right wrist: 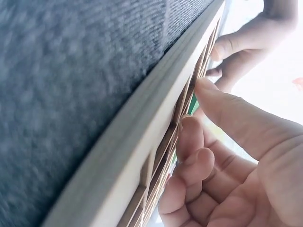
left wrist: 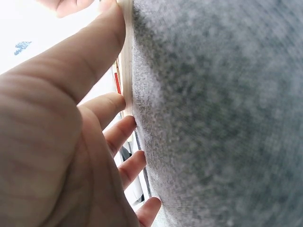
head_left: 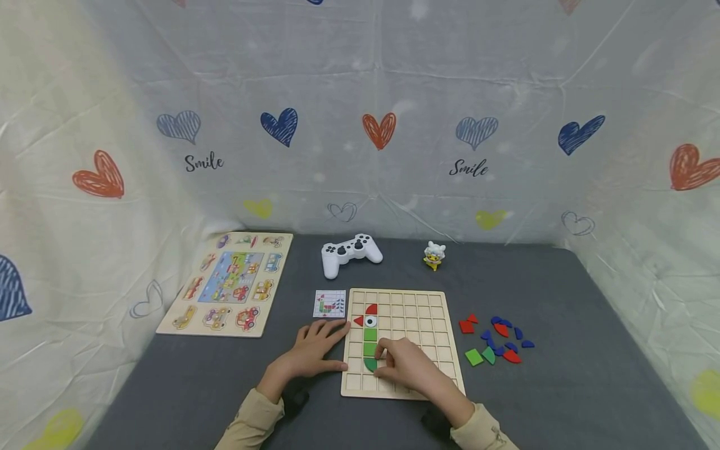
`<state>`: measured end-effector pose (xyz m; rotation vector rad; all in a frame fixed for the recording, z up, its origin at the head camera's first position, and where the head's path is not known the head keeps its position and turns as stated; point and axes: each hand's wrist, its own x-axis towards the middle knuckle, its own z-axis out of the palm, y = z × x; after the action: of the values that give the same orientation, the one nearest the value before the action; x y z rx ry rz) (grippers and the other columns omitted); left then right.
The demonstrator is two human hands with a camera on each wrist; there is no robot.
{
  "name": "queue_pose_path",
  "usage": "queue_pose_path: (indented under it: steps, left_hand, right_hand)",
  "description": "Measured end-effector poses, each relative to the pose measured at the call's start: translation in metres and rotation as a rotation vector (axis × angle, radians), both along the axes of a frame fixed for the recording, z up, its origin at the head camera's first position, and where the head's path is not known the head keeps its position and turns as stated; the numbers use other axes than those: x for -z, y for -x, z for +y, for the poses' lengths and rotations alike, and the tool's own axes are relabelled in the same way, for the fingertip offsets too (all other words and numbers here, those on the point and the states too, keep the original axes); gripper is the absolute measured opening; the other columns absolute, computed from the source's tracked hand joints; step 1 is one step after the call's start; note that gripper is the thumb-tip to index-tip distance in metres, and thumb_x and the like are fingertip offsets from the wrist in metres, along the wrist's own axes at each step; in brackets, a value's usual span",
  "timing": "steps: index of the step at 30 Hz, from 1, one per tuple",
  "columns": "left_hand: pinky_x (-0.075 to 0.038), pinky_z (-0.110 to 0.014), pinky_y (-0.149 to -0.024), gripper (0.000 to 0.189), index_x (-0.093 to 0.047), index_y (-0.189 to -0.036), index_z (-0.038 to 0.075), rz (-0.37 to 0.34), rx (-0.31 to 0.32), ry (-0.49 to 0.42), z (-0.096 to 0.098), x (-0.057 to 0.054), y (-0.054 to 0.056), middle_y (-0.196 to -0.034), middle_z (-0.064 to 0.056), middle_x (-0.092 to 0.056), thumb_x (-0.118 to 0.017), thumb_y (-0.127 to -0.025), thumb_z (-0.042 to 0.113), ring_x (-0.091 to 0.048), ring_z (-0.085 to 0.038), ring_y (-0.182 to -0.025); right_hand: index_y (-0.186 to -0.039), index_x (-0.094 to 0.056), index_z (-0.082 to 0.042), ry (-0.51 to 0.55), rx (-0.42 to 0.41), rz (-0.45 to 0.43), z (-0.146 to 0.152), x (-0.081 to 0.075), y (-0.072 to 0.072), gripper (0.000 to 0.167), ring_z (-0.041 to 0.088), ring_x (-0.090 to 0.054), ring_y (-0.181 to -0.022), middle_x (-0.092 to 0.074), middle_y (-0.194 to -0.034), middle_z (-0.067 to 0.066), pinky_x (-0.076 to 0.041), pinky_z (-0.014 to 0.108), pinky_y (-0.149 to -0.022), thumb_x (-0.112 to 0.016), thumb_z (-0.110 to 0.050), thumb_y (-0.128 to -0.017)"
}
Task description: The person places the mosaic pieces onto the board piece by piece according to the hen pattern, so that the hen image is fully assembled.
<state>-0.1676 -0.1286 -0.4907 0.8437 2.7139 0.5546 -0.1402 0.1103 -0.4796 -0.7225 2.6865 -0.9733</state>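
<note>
Wooden grid board (head_left: 414,314), flat on the grey desk (head_left: 568,375), about 5 o'clock from the white controller (head_left: 352,251). Step in hand, at a guess: settling the green quarter-circle (head_left: 369,364) into a cell, 8 o'clock on the board. Left hand (head_left: 311,351) with fingers spread apart, touching the 9 o'clock edge. Right hand (head_left: 409,362) with fingers curled, thumb and index right by that piece (can't tell if pinching or nudging). Probably calls for a clean release next, then the loose pieces (head_left: 499,351) at 3 o'clock.

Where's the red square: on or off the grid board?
Off: the red square lies on the dark cloth, right of the board.
</note>
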Motion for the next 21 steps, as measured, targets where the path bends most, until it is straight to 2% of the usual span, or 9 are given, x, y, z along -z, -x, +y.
queue_pose_path:
  steps: [9, 21]
  left_hand:
    - [-0.019, -0.062, -0.099, 0.078, -0.029, -0.147, 0.018, -0.004, 0.0, 0.006, 0.0, 0.001, 0.0, -0.147, -0.005, -0.028, -0.06, -0.084, 0.052, -0.024, -0.035, -0.131]
    - [-0.018, -0.062, -0.099, 0.079, -0.03, -0.147, 0.018, -0.008, -0.003, 0.013, 0.0, 0.002, 0.001, -0.147, -0.005, -0.029, -0.061, -0.083, 0.052, -0.024, -0.035, -0.131]
  right_hand:
    - [-0.086, -0.063, -0.011, -0.013, 0.025, -0.026, 0.006, -0.004, -0.001, 0.015, 0.002, -0.037, -0.042, -0.045, -0.052, -0.008, -0.029, 0.019, -0.041, -0.074, -0.017, -0.077]
    - [-0.086, -0.064, -0.016, -0.076, 0.071, 0.043, 0.031, -0.009, -0.002, 0.012, 0.003, -0.038, -0.045, -0.045, -0.054, -0.009, -0.032, 0.02, -0.043, -0.073, -0.016, -0.078]
